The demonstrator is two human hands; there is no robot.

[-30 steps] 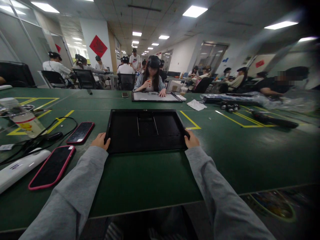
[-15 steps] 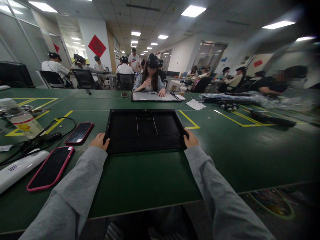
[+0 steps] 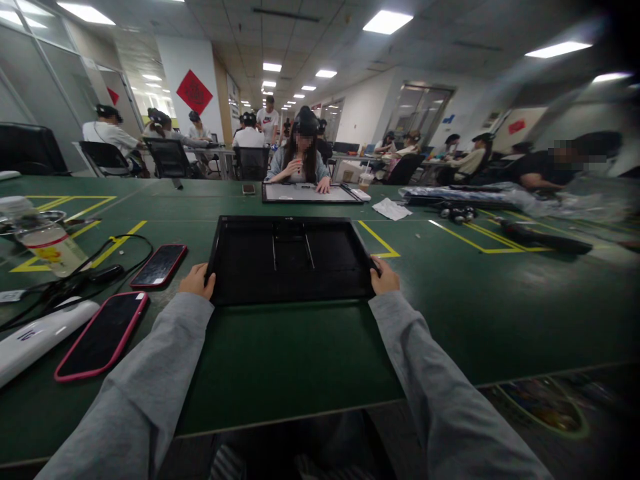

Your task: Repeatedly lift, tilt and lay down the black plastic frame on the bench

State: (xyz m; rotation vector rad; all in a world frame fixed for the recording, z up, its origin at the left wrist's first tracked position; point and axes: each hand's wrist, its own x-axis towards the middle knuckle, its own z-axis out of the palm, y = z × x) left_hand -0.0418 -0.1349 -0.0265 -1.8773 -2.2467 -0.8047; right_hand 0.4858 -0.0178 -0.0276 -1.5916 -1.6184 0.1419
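Observation:
A flat black panel (image 3: pixel 293 263), like a monitor back shell with two thin ribs, lies on the green table (image 3: pixel 280 360) in front of me. My left hand (image 3: pixel 197 280) grips its near left corner, fingers curled over the edge. My right hand (image 3: pixel 384 277) grips its near right corner the same way. Both arms wear grey sleeves.
Two pink-cased phones (image 3: pixel 103 333) (image 3: pixel 159 265) lie to the left, with a white device (image 3: pixel 37 337), black cables (image 3: pixel 75 280) and a drink bottle (image 3: pixel 47 243). Yellow tape lines (image 3: pixel 383 243) mark the table. A person (image 3: pixel 300 157) sits opposite with a grey panel (image 3: pixel 310 193); others sit further off.
Both hands stay on the panel's near corners. The panel has shifted very slightly away from me; the view barely moved.

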